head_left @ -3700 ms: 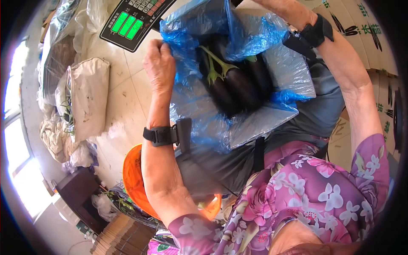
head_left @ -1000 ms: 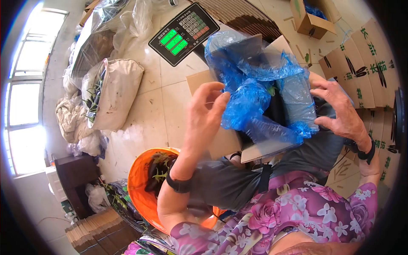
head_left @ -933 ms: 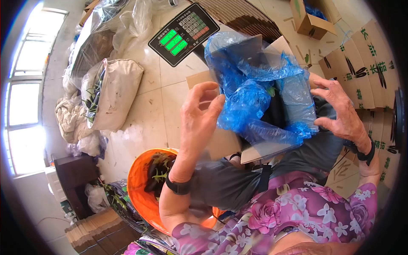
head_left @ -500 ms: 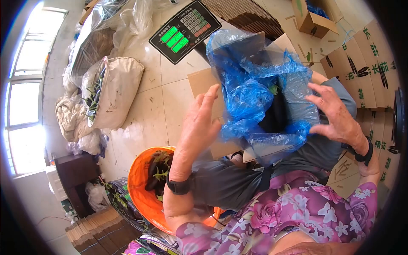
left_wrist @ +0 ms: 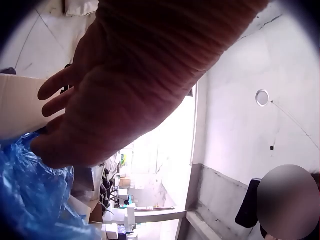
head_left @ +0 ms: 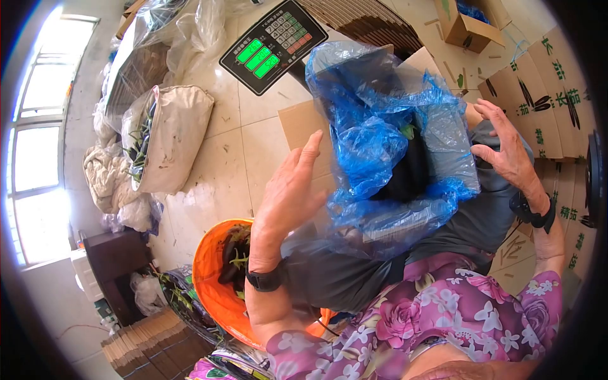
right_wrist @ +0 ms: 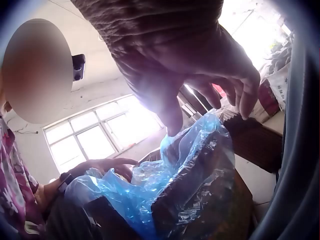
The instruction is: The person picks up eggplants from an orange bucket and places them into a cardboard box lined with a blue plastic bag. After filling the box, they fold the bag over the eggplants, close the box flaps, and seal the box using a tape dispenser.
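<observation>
A blue plastic bag (head_left: 367, 152) lines a cardboard box and drapes over its rim, in front of the person's lap. Dark eggplants (head_left: 411, 161) show through the bag's mouth, one with a green stem cap; crumpled film covers the rest. On the bag's left side hovers the left hand (head_left: 288, 190), fingers straight and together, its fingertips close to the film in the left wrist view. The right hand (head_left: 506, 149) is at the opposite side, fingers spread and loosely bent, holding nothing. In the right wrist view its thumb hangs right over the bag's edge.
A scale display (head_left: 273, 47) with green readouts stands beyond the box. An orange-lined container (head_left: 209, 285) of eggplants sits by the left elbow, a pale sack (head_left: 180, 136) farther left. Printed cartons (head_left: 538, 101) stand at right, flattened cardboard (head_left: 158, 345) at lower left.
The left hand, earlier gripping the bag's edge, has let go and straightened its fingers. Film now lies over most of the eggplants and over the near box flap. The right hand has moved slightly outward.
</observation>
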`<act>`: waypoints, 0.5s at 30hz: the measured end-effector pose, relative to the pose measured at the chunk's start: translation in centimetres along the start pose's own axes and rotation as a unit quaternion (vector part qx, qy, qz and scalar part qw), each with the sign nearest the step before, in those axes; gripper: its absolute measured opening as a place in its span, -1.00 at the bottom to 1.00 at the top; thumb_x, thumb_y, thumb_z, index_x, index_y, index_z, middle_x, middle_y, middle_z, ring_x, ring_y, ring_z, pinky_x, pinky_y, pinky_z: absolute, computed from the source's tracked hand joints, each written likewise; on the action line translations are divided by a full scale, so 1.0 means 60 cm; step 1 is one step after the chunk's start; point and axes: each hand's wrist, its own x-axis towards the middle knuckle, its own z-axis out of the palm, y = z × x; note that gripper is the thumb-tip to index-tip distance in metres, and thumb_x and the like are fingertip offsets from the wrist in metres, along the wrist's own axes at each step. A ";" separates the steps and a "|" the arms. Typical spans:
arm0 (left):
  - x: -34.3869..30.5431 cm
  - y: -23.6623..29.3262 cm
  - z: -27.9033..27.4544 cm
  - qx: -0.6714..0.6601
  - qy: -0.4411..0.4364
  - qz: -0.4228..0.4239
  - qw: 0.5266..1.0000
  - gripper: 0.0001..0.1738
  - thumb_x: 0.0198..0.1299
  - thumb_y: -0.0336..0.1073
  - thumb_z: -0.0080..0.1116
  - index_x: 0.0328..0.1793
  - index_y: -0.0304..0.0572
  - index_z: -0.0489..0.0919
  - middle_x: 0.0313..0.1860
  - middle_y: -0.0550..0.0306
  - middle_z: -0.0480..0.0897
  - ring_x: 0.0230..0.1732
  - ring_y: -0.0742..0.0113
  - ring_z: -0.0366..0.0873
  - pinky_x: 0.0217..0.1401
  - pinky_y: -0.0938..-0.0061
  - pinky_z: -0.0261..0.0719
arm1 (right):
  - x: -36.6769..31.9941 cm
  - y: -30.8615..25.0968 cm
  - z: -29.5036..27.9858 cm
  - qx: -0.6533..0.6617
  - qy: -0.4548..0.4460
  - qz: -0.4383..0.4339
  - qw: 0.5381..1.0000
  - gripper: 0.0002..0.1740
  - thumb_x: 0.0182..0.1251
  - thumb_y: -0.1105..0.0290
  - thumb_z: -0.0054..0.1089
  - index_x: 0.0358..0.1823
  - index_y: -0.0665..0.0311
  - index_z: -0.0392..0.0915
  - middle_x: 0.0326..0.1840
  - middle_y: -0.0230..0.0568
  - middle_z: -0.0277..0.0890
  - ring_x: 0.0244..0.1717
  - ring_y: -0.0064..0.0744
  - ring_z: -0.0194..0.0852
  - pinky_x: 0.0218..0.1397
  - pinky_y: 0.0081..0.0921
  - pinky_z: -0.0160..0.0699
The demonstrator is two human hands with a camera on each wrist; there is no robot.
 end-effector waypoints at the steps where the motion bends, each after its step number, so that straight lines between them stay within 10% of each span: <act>1: -0.001 -0.003 -0.002 -0.013 0.013 0.003 1.000 -0.04 -0.05 -0.42 0.28 0.59 -0.08 0.19 0.21 -0.15 0.56 0.25 -0.04 0.51 0.33 0.22 0.44 | 0.001 -0.001 -0.001 0.014 0.000 0.013 1.000 -0.15 0.08 0.23 0.48 0.42 0.20 0.29 0.50 -0.12 0.21 0.42 -0.08 0.27 0.24 -0.24 0.48; 8: -0.006 0.016 -0.030 -0.205 0.049 -0.027 0.977 -0.05 -0.07 -0.35 0.38 0.55 -0.10 0.27 0.20 -0.01 0.59 0.27 0.16 0.51 0.29 0.24 0.47 | -0.018 -0.063 -0.020 -0.005 -0.099 -0.125 0.987 0.15 -0.19 -0.23 0.55 0.39 0.29 0.31 0.49 0.04 0.17 0.49 0.06 0.12 0.54 -0.09 0.07; 15: -0.010 0.028 -0.031 -0.199 -0.016 0.100 0.975 0.12 -0.21 -0.20 0.55 0.58 -0.07 0.25 0.23 0.01 0.58 0.27 0.11 0.50 0.29 0.21 0.45 | -0.021 -0.082 -0.010 0.007 -0.146 -0.160 0.976 0.08 -0.14 -0.15 0.56 0.37 0.30 0.34 0.48 0.03 0.19 0.42 0.07 0.20 0.49 -0.11 0.16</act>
